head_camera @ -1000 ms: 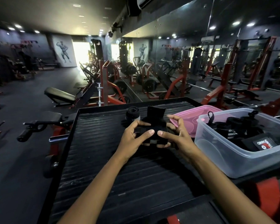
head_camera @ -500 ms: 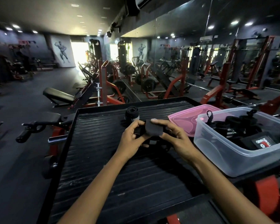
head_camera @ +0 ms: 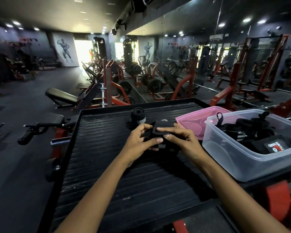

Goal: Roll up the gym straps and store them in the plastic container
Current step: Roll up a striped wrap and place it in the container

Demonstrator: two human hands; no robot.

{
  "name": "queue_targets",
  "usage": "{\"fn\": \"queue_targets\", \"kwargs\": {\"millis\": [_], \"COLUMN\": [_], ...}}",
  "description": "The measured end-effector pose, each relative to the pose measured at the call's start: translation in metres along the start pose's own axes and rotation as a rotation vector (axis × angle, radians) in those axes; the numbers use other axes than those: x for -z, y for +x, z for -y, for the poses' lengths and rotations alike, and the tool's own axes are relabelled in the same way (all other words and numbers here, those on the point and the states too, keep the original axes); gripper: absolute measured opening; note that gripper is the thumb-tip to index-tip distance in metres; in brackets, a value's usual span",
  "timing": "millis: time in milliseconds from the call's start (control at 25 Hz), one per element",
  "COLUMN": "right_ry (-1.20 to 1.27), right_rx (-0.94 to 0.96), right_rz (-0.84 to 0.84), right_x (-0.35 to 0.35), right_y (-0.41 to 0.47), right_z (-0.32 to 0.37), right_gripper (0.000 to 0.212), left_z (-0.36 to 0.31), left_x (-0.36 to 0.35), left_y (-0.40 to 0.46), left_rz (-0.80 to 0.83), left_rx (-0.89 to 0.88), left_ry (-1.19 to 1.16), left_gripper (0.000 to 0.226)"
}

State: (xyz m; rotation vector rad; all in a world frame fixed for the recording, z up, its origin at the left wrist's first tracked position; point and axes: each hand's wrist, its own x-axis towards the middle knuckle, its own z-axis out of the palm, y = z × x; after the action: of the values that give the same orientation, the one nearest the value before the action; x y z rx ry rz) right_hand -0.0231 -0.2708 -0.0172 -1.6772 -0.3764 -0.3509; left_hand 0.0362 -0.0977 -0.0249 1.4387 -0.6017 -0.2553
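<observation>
Head view — both hands [head_camera: 160,140] pinch black strap [head_camera: 163,126].

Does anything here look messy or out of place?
Nothing looks damaged or spilled. One rolled strap sits alone on the black ribbed platform, outside the clear plastic container. Both hands, left hand and right hand, grip another black strap.

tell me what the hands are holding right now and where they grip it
Both hands hold one black gym strap above the ribbed platform: the left hand grips its rolled left side, and the right hand pinches its right edge.
</observation>
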Motion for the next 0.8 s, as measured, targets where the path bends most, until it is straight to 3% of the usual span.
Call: {"fn": "queue_targets", "kwargs": {"millis": [240,360,520,680,800], "right_ry": [0.159,0.147,0.068,0.088,0.031], "right_rx": [-0.043,-0.05,-0.039,-0.133,-0.187], "right_rz": [0.005,0.019,-0.048,-0.027,0.047], "right_x": [0.003,0.001,-0.003,-0.005,-0.009], "right_y": [0.005,0.006,0.004,0.007,0.016], "right_z": [-0.014,-0.016,-0.009,-0.01,-0.014], "right_gripper": [0.03,0.035,0.023,0.066,0.062], "left_z": [-0.002,-0.003,-0.003,-0.003,0.0], "left_x": [0.004,-0.001,-0.003,-0.001,-0.005], "left_y": [0.0,-0.002,0.004,0.005,0.005], "left_rz": [-0.037,-0.073,-0.174,-0.222,-0.146], "left_rx": [0.055,0.07,0.054,0.047,0.018], "left_ry": [-0.189,-0.132,-0.098,-0.184,-0.142], "left_gripper": [0.057,0.052,0.052,0.066,0.062]}}
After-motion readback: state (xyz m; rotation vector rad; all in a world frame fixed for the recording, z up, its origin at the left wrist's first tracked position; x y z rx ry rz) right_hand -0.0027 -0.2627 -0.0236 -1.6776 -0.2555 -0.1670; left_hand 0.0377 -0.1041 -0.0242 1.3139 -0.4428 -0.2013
